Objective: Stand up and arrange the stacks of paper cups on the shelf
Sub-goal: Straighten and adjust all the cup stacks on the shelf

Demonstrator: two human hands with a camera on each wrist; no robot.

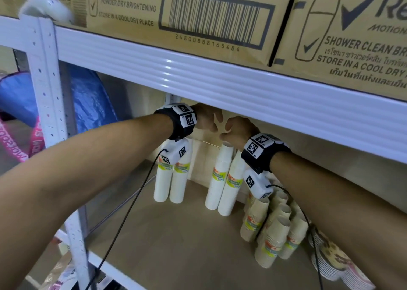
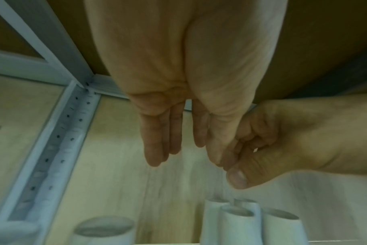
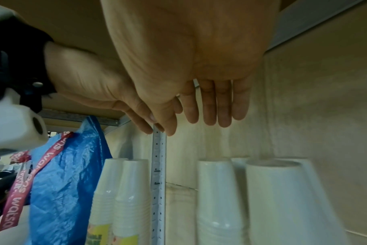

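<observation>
Two pairs of tall white paper cup stacks stand upright at the back of the shelf board (image 1: pixel 176 234): one pair on the left (image 1: pixel 170 179) and one in the middle (image 1: pixel 222 179). Several brown cup stacks (image 1: pixel 271 230) lean together at the right. Both hands hover close together just under the upper shelf beam (image 1: pixel 198 73), above the middle white pair. My left hand (image 1: pixel 208 120) hangs with straight fingers (image 2: pixel 174 140) and holds nothing. My right hand (image 1: pixel 234 131) is loosely curled and empty; its fingers (image 3: pixel 210 106) hang over the white stacks (image 3: pixel 220 199).
Large cardboard boxes (image 1: pixel 198 14) sit on the shelf above. A blue plastic bag (image 1: pixel 88 100) hangs left of the white upright post (image 1: pixel 48 91). Stacked paper plates (image 1: pixel 334 267) lie at the far right. Bare board shows in front of the cups.
</observation>
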